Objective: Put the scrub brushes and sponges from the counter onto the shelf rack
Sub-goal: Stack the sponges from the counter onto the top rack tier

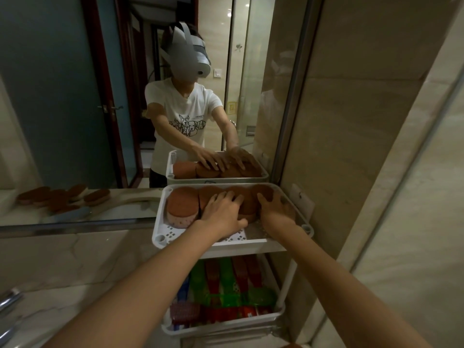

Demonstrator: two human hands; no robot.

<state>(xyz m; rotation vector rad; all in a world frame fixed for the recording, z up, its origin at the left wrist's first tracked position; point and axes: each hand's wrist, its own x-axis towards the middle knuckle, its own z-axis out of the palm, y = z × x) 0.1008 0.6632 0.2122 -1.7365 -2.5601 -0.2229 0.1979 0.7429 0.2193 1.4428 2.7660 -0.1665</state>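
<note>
sponges (pixel 181 204) at back rim of top tray (pixel 158 222)

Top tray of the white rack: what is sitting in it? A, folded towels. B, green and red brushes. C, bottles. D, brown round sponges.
D: brown round sponges stand in a row in the top tray, with the left hand and the right hand laid on them.

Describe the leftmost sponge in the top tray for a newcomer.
White shelf rack against the mirror, top tray. Of its row of brown sponges, take the left-end sponge. Only it is uncovered by the left hand and right hand, pink dotted side showing.
</note>
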